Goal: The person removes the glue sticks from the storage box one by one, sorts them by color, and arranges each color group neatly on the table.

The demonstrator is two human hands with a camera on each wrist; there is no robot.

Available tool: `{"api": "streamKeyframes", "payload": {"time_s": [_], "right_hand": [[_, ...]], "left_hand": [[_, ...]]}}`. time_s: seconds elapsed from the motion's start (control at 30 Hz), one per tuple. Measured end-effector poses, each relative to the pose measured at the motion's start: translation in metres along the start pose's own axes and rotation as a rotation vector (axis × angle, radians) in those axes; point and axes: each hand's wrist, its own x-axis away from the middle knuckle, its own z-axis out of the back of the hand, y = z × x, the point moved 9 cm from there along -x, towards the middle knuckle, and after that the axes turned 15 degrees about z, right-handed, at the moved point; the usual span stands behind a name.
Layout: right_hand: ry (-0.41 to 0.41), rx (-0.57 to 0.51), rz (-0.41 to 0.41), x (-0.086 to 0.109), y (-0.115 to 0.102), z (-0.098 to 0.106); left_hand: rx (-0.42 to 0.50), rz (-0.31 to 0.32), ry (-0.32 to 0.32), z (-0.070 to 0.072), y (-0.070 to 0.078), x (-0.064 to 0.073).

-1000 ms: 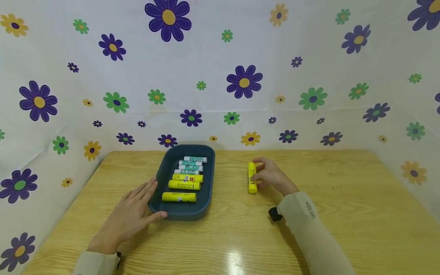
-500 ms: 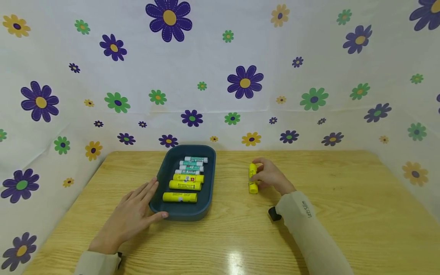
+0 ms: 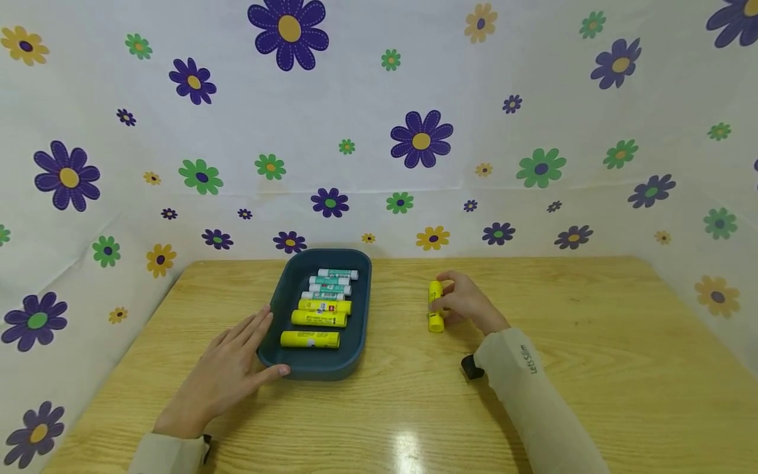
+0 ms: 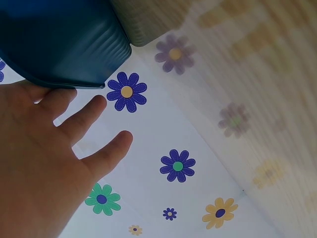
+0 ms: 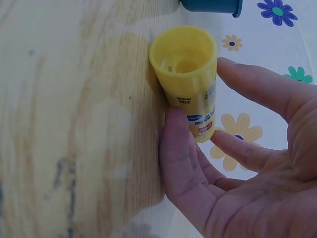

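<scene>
One yellow tube (image 3: 435,322) is grasped by the right hand (image 3: 470,308), held between thumb and fingers; the blue tray (image 3: 320,363) is touched by the left hand's (image 3: 222,378) extended fingers.

Soft light; glare whitens the wooden surface (image 3: 379,415) at the head view's lower centre; the left wrist view is dimmer.

We see a yellow glue stick (image 5: 187,87) lying on its side, pointing away from us — right of the dark-blue tray (image 3: 310,370).
</scene>
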Motion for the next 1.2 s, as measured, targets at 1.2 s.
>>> {"api": "streamKeyframes", "payload": {"time_s": [1.2], "right_hand": [[0.022, -0.059, -0.043, 0.0, -0.009, 0.022]], "left_hand": [[0.006, -0.004, -0.004, 0.0, 0.0, 0.0]]}}
